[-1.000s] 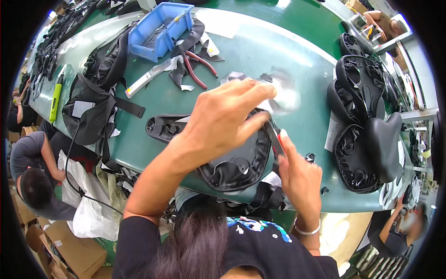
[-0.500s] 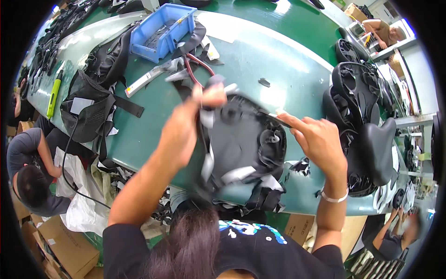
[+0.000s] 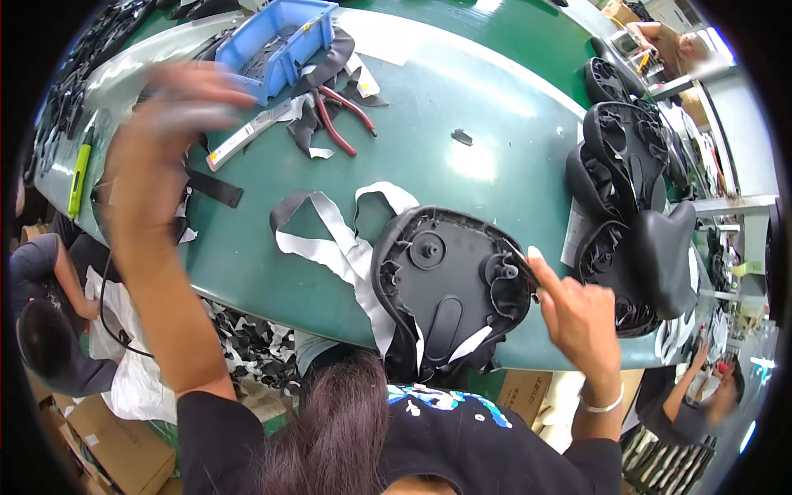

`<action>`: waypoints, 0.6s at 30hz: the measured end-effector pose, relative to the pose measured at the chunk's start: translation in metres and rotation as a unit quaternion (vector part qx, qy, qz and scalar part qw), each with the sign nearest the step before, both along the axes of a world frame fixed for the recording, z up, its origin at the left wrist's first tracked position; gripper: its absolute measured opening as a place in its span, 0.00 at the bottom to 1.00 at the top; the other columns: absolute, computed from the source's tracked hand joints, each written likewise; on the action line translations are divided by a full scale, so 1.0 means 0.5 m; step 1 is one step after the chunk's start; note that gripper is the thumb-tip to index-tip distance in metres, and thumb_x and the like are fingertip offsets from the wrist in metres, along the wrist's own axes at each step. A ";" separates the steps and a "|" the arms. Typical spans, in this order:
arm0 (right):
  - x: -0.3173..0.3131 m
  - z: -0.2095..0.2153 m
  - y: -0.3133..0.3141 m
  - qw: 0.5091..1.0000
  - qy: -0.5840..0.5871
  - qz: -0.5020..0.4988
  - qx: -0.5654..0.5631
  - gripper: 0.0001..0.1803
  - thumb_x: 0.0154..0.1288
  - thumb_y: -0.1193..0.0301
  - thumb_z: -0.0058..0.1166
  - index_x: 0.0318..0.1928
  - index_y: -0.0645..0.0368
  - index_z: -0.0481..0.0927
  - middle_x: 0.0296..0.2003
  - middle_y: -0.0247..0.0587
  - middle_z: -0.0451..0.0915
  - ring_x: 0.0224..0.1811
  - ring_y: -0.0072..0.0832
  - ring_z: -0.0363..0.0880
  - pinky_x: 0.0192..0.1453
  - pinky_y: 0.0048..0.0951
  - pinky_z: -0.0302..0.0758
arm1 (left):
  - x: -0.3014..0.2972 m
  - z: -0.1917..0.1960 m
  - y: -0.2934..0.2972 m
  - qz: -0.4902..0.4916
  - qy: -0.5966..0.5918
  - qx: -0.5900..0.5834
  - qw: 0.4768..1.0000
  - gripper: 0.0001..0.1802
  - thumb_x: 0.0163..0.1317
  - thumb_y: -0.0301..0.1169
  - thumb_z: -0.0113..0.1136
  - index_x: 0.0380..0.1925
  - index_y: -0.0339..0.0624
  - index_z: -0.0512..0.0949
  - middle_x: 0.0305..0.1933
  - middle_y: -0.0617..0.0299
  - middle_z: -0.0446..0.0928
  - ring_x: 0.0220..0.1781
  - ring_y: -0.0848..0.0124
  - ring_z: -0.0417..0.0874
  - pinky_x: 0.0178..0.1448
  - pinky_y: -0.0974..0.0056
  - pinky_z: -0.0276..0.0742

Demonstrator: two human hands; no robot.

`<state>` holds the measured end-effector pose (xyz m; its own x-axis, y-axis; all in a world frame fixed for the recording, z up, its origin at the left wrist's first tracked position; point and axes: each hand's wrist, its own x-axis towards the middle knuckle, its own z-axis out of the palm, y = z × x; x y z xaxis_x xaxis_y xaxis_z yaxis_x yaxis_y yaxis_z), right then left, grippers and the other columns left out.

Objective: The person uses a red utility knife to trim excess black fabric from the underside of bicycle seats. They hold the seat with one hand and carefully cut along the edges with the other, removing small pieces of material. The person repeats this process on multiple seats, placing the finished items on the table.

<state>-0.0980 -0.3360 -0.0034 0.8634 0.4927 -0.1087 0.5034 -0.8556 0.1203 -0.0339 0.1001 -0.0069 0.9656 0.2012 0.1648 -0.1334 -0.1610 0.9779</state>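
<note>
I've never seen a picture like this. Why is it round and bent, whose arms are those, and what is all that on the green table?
The picture comes from a wide-angle camera worn on a person's head, looking down, so straight edges curve. The two arms are that person's own. The right hand touches the rim of a black seat shell lying underside up at the near edge of the green table. The left hand is raised and blurred; whether it holds anything I cannot tell. Strips of white trim lie beside the shell. Further back are red pliers and a blue bin. More black seats are stacked on the right. Other people work around the table.
</note>
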 end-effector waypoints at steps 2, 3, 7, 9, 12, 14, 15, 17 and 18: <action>0.037 0.024 -0.012 0.993 0.093 -0.014 0.070 0.26 0.58 0.72 0.54 0.60 0.52 0.73 0.21 0.43 0.77 0.20 0.39 0.76 0.25 0.36 0.69 | 0.019 -0.076 -0.111 -0.137 -0.186 0.547 0.805 0.15 0.59 0.33 0.60 0.45 0.37 0.77 0.43 0.53 0.78 0.45 0.65 0.81 0.48 0.64 0.76; 0.042 0.018 -0.024 0.988 0.104 -0.009 0.113 0.26 0.58 0.72 0.53 0.60 0.51 0.72 0.21 0.42 0.78 0.20 0.40 0.76 0.25 0.37 0.68 | -0.003 -0.094 -0.142 -0.158 -0.147 0.433 0.875 0.14 0.59 0.32 0.60 0.42 0.35 0.78 0.37 0.54 0.80 0.38 0.66 0.84 0.41 0.64 0.78; 0.071 0.007 -0.036 0.974 0.161 -0.017 0.156 0.25 0.59 0.72 0.52 0.59 0.53 0.72 0.24 0.45 0.79 0.22 0.40 0.77 0.26 0.38 0.69 | -0.145 -0.135 -0.263 -0.350 0.358 -0.051 0.864 0.37 0.57 0.45 0.66 0.60 0.35 0.65 0.42 0.52 0.80 0.40 0.70 0.82 0.47 0.65 0.78; 0.096 -0.001 -0.013 0.976 0.137 0.008 0.170 0.25 0.59 0.72 0.52 0.59 0.53 0.71 0.23 0.46 0.78 0.22 0.40 0.77 0.26 0.40 0.69 | -0.179 -0.183 -0.302 -0.200 0.264 -0.142 0.933 0.41 0.54 0.38 0.69 0.62 0.32 0.58 0.55 0.50 0.71 0.54 0.68 0.74 0.60 0.63 0.71; 0.095 -0.071 -0.009 0.978 0.052 0.015 0.200 0.27 0.60 0.70 0.52 0.62 0.52 0.68 0.19 0.46 0.75 0.18 0.41 0.75 0.23 0.41 0.69 | -0.107 -0.147 -0.323 -0.089 0.174 -0.232 0.953 0.33 0.53 0.25 0.62 0.58 0.31 0.58 0.53 0.51 0.72 0.52 0.68 0.75 0.58 0.64 0.72; 0.059 -0.132 -0.001 0.981 -0.031 -0.014 0.190 0.28 0.61 0.70 0.53 0.64 0.52 0.66 0.17 0.44 0.73 0.16 0.41 0.74 0.21 0.42 0.68 | -0.080 -0.125 -0.330 -0.082 0.111 -0.172 0.975 0.33 0.52 0.23 0.60 0.58 0.30 0.57 0.51 0.51 0.73 0.50 0.69 0.76 0.55 0.65 0.74; 0.029 -0.145 0.008 0.983 -0.043 -0.027 0.175 0.31 0.62 0.70 0.53 0.66 0.52 0.63 0.16 0.42 0.71 0.15 0.40 0.74 0.18 0.41 0.67 | -0.090 -0.116 -0.333 -0.071 0.092 -0.136 0.984 0.34 0.51 0.23 0.60 0.58 0.29 0.57 0.51 0.50 0.72 0.50 0.68 0.76 0.55 0.64 0.74; -0.032 -0.146 0.035 0.969 0.024 -0.106 0.220 0.30 0.63 0.73 0.51 0.66 0.60 0.61 0.21 0.50 0.77 0.19 0.47 0.74 0.22 0.44 0.67 | -0.116 -0.111 -0.349 -0.053 0.065 -0.071 0.994 0.38 0.48 0.22 0.62 0.59 0.29 0.55 0.51 0.47 0.71 0.49 0.66 0.78 0.53 0.63 0.75; -0.056 -0.148 0.043 0.953 0.051 -0.139 0.265 0.30 0.63 0.73 0.51 0.66 0.61 0.61 0.21 0.50 0.77 0.18 0.48 0.74 0.22 0.44 0.67 | -0.131 -0.106 -0.358 -0.045 0.072 -0.063 0.994 0.38 0.48 0.21 0.60 0.59 0.29 0.55 0.52 0.48 0.70 0.51 0.66 0.76 0.55 0.63 0.74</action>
